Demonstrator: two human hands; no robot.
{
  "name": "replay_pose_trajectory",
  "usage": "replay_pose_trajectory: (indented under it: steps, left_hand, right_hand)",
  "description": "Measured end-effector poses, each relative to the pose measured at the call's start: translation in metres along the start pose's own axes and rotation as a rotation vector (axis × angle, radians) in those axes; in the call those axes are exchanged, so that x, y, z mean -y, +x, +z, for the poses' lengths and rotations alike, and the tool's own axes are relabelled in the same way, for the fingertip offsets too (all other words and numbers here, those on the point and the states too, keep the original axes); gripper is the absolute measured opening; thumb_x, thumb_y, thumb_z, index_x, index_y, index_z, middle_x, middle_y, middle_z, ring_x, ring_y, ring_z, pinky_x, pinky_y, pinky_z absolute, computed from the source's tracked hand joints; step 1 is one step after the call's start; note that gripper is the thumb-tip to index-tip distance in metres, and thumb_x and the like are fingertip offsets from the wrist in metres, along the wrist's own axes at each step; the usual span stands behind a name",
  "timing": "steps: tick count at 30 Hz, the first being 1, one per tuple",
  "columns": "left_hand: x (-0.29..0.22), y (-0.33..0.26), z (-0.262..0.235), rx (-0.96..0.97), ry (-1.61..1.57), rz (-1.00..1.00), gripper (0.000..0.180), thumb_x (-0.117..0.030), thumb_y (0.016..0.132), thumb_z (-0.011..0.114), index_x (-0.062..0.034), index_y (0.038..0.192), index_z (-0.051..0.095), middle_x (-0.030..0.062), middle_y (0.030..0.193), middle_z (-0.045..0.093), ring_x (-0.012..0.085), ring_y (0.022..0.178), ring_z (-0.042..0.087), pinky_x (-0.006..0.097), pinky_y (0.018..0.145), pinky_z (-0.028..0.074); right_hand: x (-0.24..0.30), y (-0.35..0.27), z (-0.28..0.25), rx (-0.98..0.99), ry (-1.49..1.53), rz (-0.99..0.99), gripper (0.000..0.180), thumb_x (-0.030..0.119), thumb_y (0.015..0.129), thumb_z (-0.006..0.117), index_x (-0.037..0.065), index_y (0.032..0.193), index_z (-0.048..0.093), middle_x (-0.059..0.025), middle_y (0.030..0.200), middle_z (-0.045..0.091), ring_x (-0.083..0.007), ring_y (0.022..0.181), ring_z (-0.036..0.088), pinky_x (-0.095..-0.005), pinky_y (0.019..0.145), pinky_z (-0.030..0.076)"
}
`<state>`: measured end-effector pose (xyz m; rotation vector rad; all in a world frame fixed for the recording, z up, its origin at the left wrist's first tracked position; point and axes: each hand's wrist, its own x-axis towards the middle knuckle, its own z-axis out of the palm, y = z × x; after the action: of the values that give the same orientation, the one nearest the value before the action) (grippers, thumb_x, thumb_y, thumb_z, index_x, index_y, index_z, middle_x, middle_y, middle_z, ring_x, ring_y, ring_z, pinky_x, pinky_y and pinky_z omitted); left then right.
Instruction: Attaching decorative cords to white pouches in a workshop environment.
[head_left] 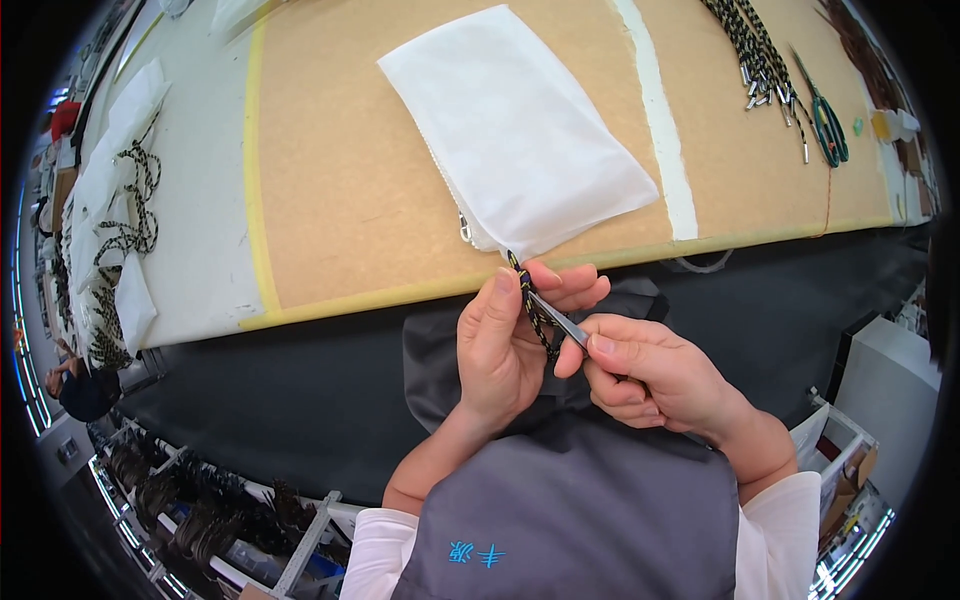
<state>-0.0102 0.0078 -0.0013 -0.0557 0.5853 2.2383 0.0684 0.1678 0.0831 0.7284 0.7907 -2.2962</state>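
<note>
A black-and-yellow cord (517, 268) comes out from the lower corner of a white fabric pouch (520, 130), which lies flat on the table. My left hand (500, 335) pinches this cord just off the table's near edge, with the thumb on top. In my right hand (650, 370) is a pair of slim metal tweezers (563, 321), its tip at the cord beside my left fingers. Below them a loop of the cord hangs between my hands. A small metal clasp (465, 228) shows at the pouch's left edge.
Green-handled scissors (828, 130) lie at the right, beside a bundle of metal-tipped cords (762, 75). More cords (130, 215) lie on white pouches (135, 110) at the far left. Yellow tape (370, 305) runs along the table's near edge. A person (85, 385) is far left.
</note>
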Motion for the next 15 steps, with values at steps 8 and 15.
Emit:
replay_pose_trajectory:
  steps: [8,15]
  left_hand:
    - [0.0005,0.0007,0.0002,-0.004,0.001,-0.010,0.041,-0.034,0.111,0.035,-0.0016,0.116,0.060,0.0245,0.123,0.066,0.0384,0.116,0.065,0.046,0.098,0.054]
    - [0.0010,0.0020,-0.0006,-0.011,0.059,-0.008,0.040,-0.035,0.110,0.036,-0.0033,0.113,0.060,0.0233,0.121,0.067,0.0369,0.114,0.066,0.045,0.097,0.055]
  right_hand:
    - [0.0011,0.0055,0.0001,0.007,0.093,0.019,0.031,0.025,0.109,0.039,-0.001,0.111,0.056,0.0026,0.060,0.038,-0.0044,0.044,0.030,-0.0204,0.038,0.025]
    - [0.0056,0.0059,-0.0039,0.055,0.148,0.061,0.031,0.028,0.110,0.039,0.004,0.110,0.058,0.0053,0.062,0.037,-0.0028,0.046,0.029,-0.0195,0.039,0.023]
